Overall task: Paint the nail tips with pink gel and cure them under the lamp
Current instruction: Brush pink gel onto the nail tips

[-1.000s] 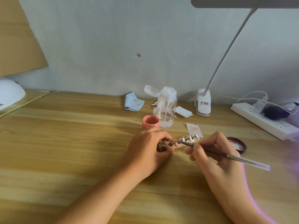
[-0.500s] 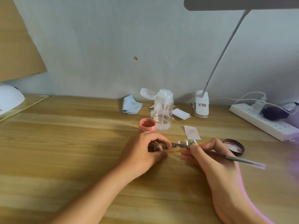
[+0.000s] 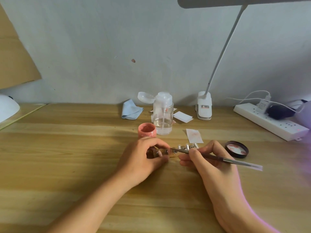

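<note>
A short strip with several clear nail tips [image 3: 186, 146] lies on the wooden table [image 3: 67, 157]. My left hand [image 3: 143, 158] pinches its left end between thumb and fingers. My right hand [image 3: 208, 158] grips a thin brush [image 3: 225, 159] like a pen, its tip touching the strip beside my left fingers. An open pot of pink gel [image 3: 147, 130] stands just behind my left hand. The pot's dark lid [image 3: 236, 149] lies upside down to the right. The white curing lamp [image 3: 7, 107] sits at the far left edge.
A clear pump bottle [image 3: 163, 113] stands behind the pot, with a blue cloth [image 3: 132, 111] to its left and paper wipes [image 3: 194, 136] around it. A clip-on desk lamp [image 3: 204, 105] and a white power strip [image 3: 269, 121] line the wall at right.
The view has tilted slightly. My right hand has slid left with the brush, bringing its tip from the middle of the strip to the end by my left fingers.
</note>
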